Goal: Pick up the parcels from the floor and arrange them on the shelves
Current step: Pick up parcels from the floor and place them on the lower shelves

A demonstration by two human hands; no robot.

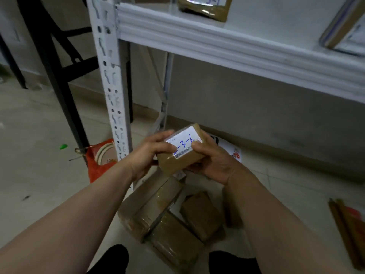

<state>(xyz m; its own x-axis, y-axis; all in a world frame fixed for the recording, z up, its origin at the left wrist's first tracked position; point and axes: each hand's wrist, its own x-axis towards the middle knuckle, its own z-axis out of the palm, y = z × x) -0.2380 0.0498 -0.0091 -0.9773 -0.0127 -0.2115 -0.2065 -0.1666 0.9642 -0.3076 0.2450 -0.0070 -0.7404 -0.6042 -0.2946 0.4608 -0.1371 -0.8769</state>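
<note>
below the shelf [237, 52], fingers [165, 135] of left hand [150, 155] and right hand [214, 162] grasp parcel [177, 165] marked "3-6".

Head camera looks forward and down, close above floor parcels [167, 218].

- small brown parcel [182, 163]: taped, white label with blue handwriting, held tilted above the floor
- pile of brown parcels [158, 218]: taped, jumbled on the floor right underneath
- white metal shelf [237, 48]: back parcel [205, 8] and right parcel [343, 28] sitting on it
</note>
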